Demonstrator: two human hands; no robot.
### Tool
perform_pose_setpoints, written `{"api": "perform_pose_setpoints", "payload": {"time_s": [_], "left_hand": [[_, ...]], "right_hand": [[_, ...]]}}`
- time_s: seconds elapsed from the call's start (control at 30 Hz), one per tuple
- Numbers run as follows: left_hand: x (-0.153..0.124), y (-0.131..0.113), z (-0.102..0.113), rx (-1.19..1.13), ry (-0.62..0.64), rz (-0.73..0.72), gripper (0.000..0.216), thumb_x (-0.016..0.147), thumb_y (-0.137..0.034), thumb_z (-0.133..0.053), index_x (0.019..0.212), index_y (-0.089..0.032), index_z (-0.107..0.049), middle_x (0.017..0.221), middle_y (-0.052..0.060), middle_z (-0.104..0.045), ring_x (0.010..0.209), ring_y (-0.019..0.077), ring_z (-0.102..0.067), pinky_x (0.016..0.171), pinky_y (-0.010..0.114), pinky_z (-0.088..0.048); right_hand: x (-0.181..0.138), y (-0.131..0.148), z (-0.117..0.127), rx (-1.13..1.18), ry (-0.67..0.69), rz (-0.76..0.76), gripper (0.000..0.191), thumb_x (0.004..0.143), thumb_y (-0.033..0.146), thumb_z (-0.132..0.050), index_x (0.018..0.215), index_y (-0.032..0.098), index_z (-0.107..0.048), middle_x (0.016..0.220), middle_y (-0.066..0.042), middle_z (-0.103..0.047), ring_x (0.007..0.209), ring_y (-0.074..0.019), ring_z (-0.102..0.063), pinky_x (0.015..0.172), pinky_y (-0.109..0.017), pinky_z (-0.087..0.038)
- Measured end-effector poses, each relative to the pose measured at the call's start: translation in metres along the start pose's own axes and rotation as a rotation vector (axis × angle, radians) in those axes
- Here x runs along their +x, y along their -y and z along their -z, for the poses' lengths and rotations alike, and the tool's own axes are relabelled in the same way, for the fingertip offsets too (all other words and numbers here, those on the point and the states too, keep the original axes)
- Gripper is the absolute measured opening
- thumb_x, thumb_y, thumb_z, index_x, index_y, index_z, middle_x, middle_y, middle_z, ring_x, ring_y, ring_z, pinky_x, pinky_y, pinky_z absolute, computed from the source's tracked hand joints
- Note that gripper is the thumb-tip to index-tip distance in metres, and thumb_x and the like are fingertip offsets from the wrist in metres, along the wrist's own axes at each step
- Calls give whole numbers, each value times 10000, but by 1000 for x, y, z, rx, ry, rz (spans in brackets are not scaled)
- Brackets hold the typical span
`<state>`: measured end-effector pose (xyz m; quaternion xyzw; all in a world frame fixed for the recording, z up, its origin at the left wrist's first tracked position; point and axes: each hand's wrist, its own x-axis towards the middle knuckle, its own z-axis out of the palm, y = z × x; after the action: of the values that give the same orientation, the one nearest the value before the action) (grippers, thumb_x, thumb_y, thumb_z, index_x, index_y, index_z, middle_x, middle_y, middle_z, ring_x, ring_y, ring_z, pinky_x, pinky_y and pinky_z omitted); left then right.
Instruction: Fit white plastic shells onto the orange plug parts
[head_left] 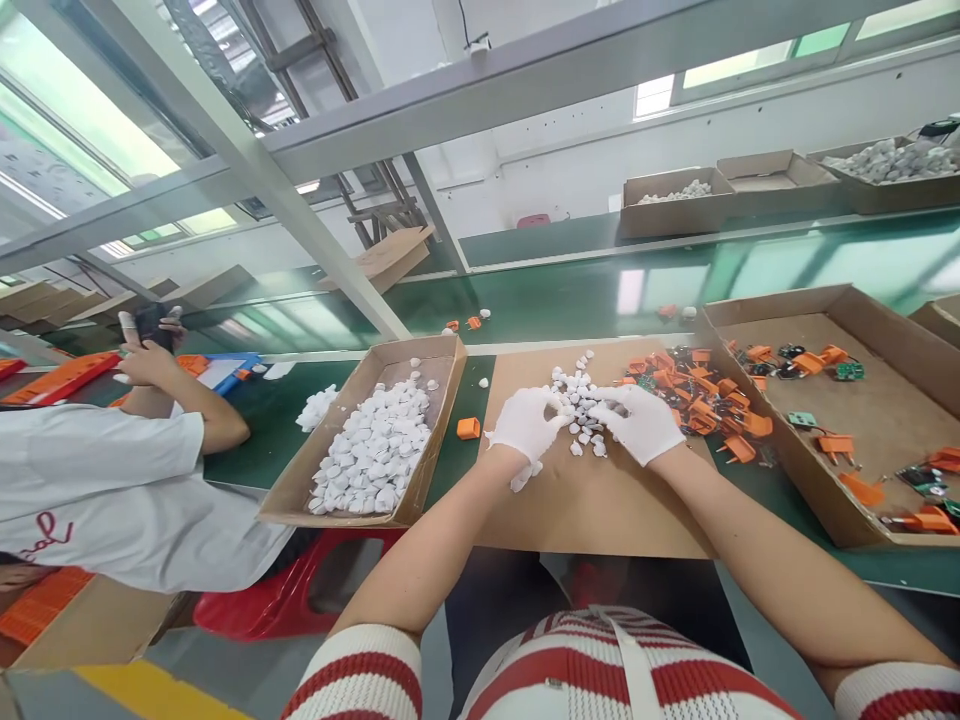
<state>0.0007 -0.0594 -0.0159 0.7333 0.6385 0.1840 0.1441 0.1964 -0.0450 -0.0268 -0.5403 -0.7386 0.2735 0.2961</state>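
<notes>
A loose pile of small white pieces (576,392) lies on a sheet of brown cardboard (592,510) in front of me. White gloves cover both of my hands. From the left side of the pile, my left hand (525,420) curls its fingers round a small white piece at the tips. My right hand (639,422) is bent in from the other side, its thumb and fingers closed at the pile's edge; what they pinch is partly hidden. Just beyond my right hand is a heap of orange plug housings (697,390) with metal pins and wires.
Left of the cardboard stands a carton (439,430) of white pieces, with a single orange housing (468,429) beside it. At right, another carton (780,420) holds orange parts and circuit boards. A co-worker (127,480) sits at left, holding a phone. A metal frame (330,250) crosses ahead.
</notes>
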Motion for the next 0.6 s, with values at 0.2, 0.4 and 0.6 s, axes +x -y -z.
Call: {"api": "perform_pose_setpoints", "payload": {"time_s": [0.2, 0.4, 0.6], "left_hand": [[-4, -21, -1, -70, -33, -196, 177, 835, -217, -602, 715, -253, -727, 788, 5, -707, 863, 211, -589, 819, 340, -449], [-9, -20, -3, -579, 35, 77, 97, 786, -270, -681, 838, -266, -763, 962, -31, -736, 883, 164, -659, 836, 279, -521], [-9, -10, -12, -475, -62, 85, 109, 833, -269, -650, 837, -245, -756, 1002, -4, -735, 967, 177, -661, 908, 298, -524]], "right_hand": [[2, -8, -2, 192, 80, 110, 201, 827, 322, -585, 864, 228, -760, 897, -45, -744, 767, -188, -618, 739, -308, -486], [-2, -4, 5, 517, 248, -39, 374, 788, 516, -547, 774, 162, -669, 668, -33, -644, 541, -136, -508, 525, -271, -407], [5, -10, 8, 338, 94, -70, 293, 824, 409, -521, 815, 166, -685, 793, -50, -673, 675, -166, -565, 668, -295, -454]]}}
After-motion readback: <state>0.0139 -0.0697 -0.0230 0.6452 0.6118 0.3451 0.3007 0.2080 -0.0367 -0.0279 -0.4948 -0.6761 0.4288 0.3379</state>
